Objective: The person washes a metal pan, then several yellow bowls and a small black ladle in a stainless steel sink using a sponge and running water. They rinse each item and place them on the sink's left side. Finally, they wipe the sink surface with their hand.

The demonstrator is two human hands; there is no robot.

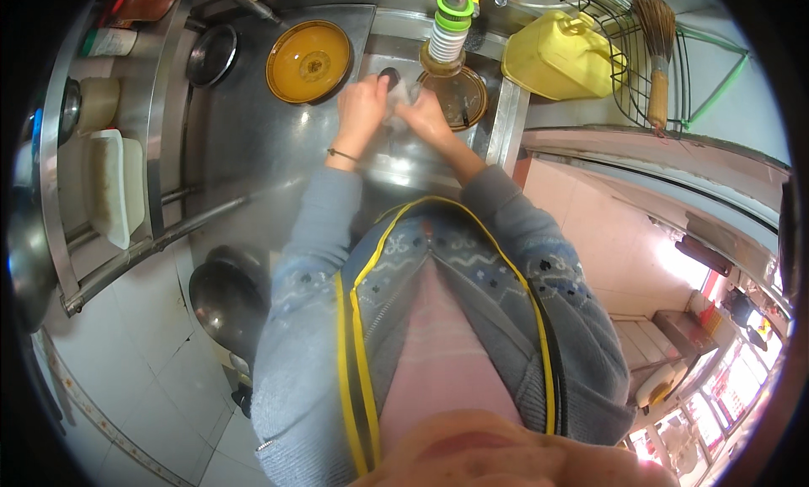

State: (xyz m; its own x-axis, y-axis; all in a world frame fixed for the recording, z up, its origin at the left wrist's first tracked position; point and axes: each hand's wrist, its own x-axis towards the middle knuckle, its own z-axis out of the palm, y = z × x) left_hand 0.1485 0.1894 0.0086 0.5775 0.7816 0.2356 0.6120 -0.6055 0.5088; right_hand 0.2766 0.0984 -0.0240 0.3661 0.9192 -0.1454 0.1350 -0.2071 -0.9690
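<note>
Over the stainless steel sink (404,142), my two hands are close together. My left hand (361,105) grips a small object with a dark rounded end (390,77); most of it is hidden, so its kind is unclear. In the fingers of my right hand (426,114) is a pale, partly see-through cloth or film (398,97), blurred, reaching across to the left hand. A brown bowl (473,111) sits in the sink just beyond my right hand. On the steel counter, left of the sink, stands an amber-coloured bowl (296,60) with a dark rim.
A tap with a white ribbed sleeve (446,43) hangs over the sink. Right of it stand a yellow plastic jerrycan (543,57) and a wire rack (622,86) with a brush (657,70). A dark round dish (212,56) and a steel shelf (155,114) are at left, woks (224,304) below.
</note>
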